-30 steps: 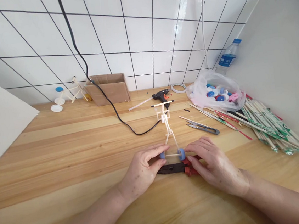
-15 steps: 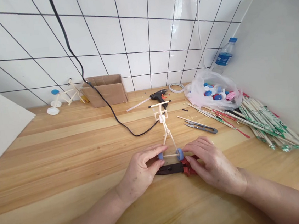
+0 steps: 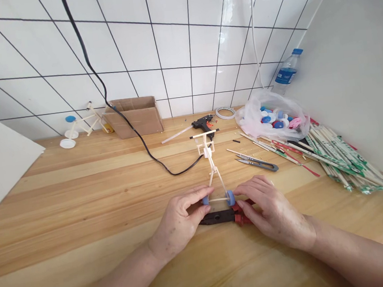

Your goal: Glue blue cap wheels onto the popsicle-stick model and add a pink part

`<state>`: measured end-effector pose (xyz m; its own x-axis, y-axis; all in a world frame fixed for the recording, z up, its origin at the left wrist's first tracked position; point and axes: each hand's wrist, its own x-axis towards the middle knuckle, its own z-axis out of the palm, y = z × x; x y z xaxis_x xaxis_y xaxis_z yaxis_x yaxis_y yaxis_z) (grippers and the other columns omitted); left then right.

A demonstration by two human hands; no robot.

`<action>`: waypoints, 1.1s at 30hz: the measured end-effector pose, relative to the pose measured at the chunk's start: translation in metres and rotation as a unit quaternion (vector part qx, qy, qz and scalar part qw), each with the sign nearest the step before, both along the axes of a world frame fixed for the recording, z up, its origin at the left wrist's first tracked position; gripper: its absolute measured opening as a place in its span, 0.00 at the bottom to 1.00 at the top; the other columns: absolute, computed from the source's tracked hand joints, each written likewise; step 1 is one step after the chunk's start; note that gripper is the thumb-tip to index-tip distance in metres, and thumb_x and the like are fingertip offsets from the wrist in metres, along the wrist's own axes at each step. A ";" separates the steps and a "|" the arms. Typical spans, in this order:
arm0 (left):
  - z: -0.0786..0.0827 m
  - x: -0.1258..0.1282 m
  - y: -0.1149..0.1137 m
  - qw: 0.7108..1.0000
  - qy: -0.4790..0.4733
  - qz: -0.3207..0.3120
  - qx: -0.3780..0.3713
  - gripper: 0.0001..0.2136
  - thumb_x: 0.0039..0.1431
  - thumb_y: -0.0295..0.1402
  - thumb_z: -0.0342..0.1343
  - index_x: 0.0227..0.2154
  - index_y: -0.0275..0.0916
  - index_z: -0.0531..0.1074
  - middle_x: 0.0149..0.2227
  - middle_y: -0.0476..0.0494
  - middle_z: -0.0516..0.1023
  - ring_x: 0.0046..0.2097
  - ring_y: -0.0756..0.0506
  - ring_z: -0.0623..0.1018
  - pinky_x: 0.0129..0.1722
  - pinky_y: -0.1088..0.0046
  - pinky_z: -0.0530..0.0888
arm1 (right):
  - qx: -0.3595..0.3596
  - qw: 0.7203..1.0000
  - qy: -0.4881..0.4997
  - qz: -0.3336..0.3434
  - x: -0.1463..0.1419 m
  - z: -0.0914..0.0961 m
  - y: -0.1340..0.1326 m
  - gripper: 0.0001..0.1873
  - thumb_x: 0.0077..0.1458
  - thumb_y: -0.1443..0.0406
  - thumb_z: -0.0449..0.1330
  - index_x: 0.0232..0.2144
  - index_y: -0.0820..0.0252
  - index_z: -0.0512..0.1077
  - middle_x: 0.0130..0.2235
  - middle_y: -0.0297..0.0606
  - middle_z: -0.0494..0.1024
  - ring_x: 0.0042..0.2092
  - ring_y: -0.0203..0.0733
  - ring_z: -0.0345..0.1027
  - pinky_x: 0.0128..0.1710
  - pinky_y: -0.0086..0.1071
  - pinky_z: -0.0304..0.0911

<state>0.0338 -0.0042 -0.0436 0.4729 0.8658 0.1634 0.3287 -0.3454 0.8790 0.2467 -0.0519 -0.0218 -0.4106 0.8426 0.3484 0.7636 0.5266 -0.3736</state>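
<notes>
I am working my left grip at the left wheel, its finger lying above and its thumb below, so it is closing on that blue wheel. My right grip is touching the outer side of the right wheel with its fingertips; I cannot tell whether it is pinching anything there. The stick model is standing on the surface directly between and beyond both grips, its axle spanning the two wheels and its handlebar sitting at the far end, showing black tips. The pliers are lying just on the near side of the axle, their red handles running partly under the right grip. Straight beyond the model, the glue gun is resting near the tape, while the cord is curving across from the far left of the grips and passing behind the model. Beyond the right grip and to its right, the snips are lying near some loose sticks, with the bag of caps and the bottle sitting farther back and the stick bundle spreading farther right. Far beyond the left grip, the box is standing by the wall, and a second model is sitting just left of it.
</notes>
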 end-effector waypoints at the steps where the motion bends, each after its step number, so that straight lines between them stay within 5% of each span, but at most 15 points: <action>1: 0.000 0.000 0.000 1.000 0.000 0.000 0.001 0.16 0.50 0.25 0.56 0.43 0.42 0.76 0.45 0.46 0.79 0.47 0.45 0.77 0.52 0.68 0.71 | 0.000 1.000 -0.001 0.000 0.000 0.000 0.000 0.11 0.54 0.75 0.52 0.38 0.60 0.68 0.33 0.40 0.76 0.36 0.42 0.67 0.39 0.38 0.58; 33: 0.001 0.000 0.000 1.000 -0.001 0.000 -0.004 0.16 0.50 0.26 0.56 0.44 0.43 0.76 0.46 0.47 0.79 0.48 0.44 0.77 0.52 0.66 0.70 | 0.007 1.000 -0.003 0.001 0.001 -0.001 0.000 0.11 0.54 0.74 0.52 0.39 0.61 0.68 0.34 0.40 0.76 0.36 0.43 0.66 0.40 0.39 0.58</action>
